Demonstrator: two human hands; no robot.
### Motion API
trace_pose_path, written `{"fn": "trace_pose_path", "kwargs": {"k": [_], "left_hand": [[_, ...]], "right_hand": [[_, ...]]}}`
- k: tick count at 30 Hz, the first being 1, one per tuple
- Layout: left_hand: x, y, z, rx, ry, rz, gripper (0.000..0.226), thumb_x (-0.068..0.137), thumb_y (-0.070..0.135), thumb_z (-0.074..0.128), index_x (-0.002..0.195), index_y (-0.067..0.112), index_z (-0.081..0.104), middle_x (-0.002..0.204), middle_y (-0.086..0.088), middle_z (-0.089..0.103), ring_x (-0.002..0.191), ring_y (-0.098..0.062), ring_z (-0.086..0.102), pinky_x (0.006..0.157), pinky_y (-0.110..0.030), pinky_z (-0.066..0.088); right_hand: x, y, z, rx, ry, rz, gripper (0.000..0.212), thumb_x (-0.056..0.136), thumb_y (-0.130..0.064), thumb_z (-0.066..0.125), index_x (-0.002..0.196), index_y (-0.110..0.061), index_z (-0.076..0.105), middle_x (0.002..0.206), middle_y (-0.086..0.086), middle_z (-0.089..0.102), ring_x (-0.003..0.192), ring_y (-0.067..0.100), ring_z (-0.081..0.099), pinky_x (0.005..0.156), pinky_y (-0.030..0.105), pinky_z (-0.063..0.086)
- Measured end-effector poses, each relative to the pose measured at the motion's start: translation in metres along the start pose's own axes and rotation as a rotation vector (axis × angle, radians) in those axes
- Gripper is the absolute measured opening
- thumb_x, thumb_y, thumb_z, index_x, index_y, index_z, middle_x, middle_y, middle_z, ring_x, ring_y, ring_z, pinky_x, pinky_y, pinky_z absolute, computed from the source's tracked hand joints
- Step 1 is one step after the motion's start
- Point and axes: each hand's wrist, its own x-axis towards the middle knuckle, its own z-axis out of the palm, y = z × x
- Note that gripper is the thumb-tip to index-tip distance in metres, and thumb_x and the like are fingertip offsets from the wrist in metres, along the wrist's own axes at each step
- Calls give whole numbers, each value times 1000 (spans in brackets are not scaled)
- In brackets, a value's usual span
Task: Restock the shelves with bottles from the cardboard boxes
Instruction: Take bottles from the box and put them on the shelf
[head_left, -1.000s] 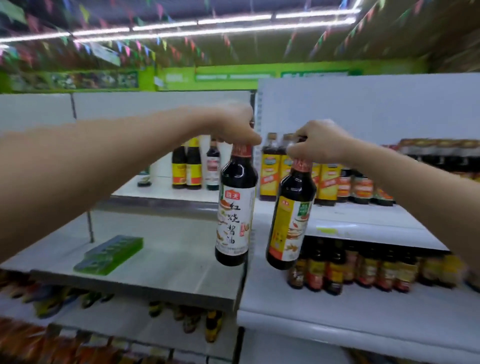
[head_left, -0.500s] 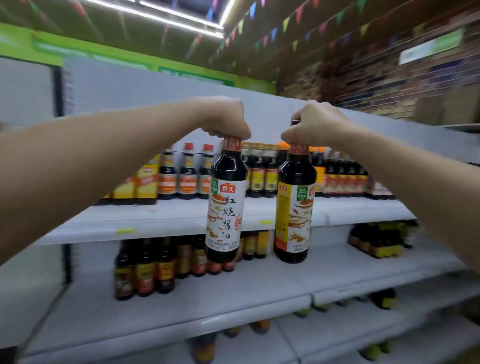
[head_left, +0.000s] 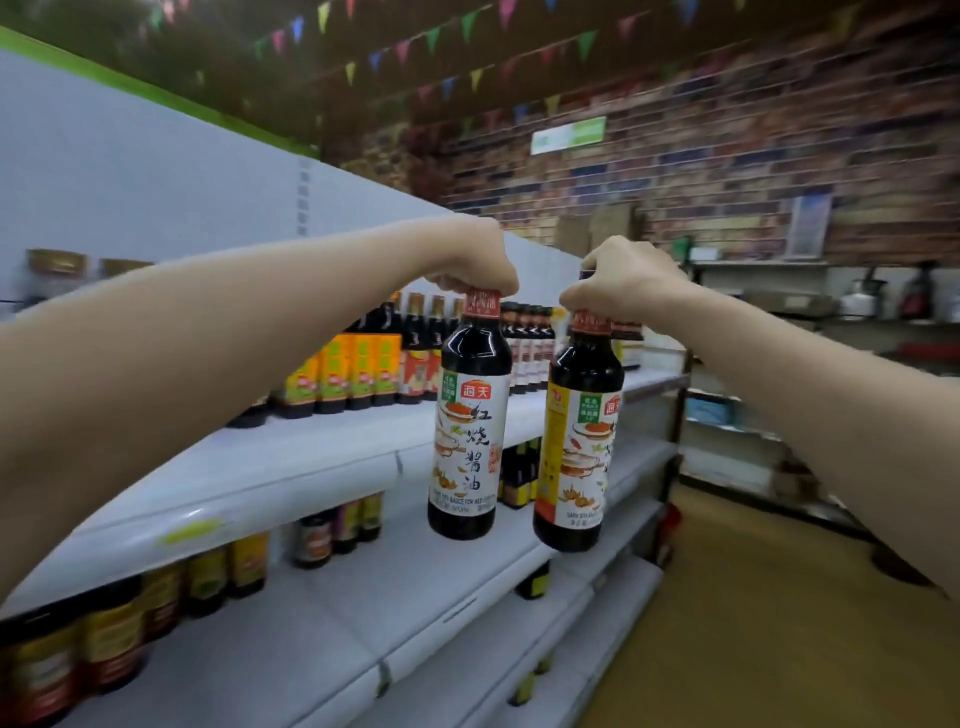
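— Holding anything? 
— Yes: left hand (head_left: 475, 265) grips the cap of the left bottle (head_left: 470, 423), right hand (head_left: 626, 283) grips the right bottle (head_left: 579, 441); both hang in front of the white shelves (head_left: 322, 457). 
— Different from half a second ago? 
— View has swung right: the aisle floor (head_left: 753, 623) now shows, and the right bottle hangs lower, tilted.

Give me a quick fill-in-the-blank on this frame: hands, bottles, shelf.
1. Each hand grips a dark glass soy sauce bottle by its ____.
2. The left hand holds the bottle with the mostly ____ label.
3. The right hand holds the bottle with a yellow-sided label, which hangs ____ than the other.
4. The white metal shelf behind carries bottles with ____ and green labels.

Missing words: neck; white; lower; orange
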Motion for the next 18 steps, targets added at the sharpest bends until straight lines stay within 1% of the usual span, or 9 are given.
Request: {"fn": "trace_pose_path", "kwargs": {"k": [2, 4, 7, 9, 10, 12, 14, 18], "left_hand": [[42, 10, 14, -12, -32, 49, 33, 87, 23, 52, 58, 8, 46, 50, -5, 44, 44, -21, 38, 48, -25, 34], [83, 22, 27, -15, -50, 108, 35, 89, 23, 51, 57, 8, 45, 49, -5, 43, 44, -20, 37, 48, -25, 34], [138, 40, 47, -24, -30, 194, 38, 90, 24, 52, 56, 8, 44, 49, -5, 44, 43, -21, 39, 49, -25, 35], [172, 52, 67, -26, -33, 235, 37, 89, 26, 54, 57, 8, 46, 51, -6, 47, 46, -22, 42, 51, -26, 37], [189, 58, 78, -23, -46, 248, 36, 88, 27, 54, 58, 8, 48, 54, -7, 48, 48, -23, 43, 52, -27, 38], [221, 70, 101, -22, -77, 261, 37, 88, 28, 53, 56, 8, 50, 54, -7, 50, 50, -23, 45, 55, -29, 40], [253, 84, 124, -39, -98, 271, 39, 88, 27, 53, 55, 7, 49, 49, -6, 49, 46, -21, 44, 52, -26, 39], [316, 120, 165, -26, -124, 279, 38, 92, 26, 51, 58, 8, 49, 53, -6, 47, 49, -20, 42, 51, -27, 37]], "right_hand": [[24, 24, 9, -30, 7, 63, 27, 81, -36, 64, 74, -12, 54, 68, 4, 54, 64, 23, 50, 52, 28, 32], [46, 50, 16, -61, 26, 120, 29, 81, -37, 64, 71, -13, 51, 64, 2, 50, 60, 21, 48, 50, 27, 30], [75, 87, 30, -89, 45, 190, 31, 82, -35, 63, 65, -14, 46, 59, 1, 45, 56, 20, 45, 49, 26, 29], [90, 111, 43, -109, 39, 234, 29, 82, -36, 62, 69, -15, 48, 61, 0, 48, 56, 18, 47, 49, 26, 30], [98, 124, 51, -119, 41, 256, 27, 81, -36, 62, 72, -15, 48, 63, 0, 49, 57, 18, 47, 49, 26, 30], [114, 151, 68, -123, 37, 278, 27, 80, -33, 62, 68, -15, 45, 62, 0, 46, 55, 18, 44, 48, 26, 28], [129, 179, 84, -121, 23, 286, 30, 79, -30, 62, 64, -15, 40, 59, 0, 41, 53, 18, 40, 47, 25, 25], [165, 243, 104, -128, 24, 278, 32, 80, -33, 63, 63, -18, 40, 61, -1, 44, 56, 18, 43, 47, 25, 26]]}}
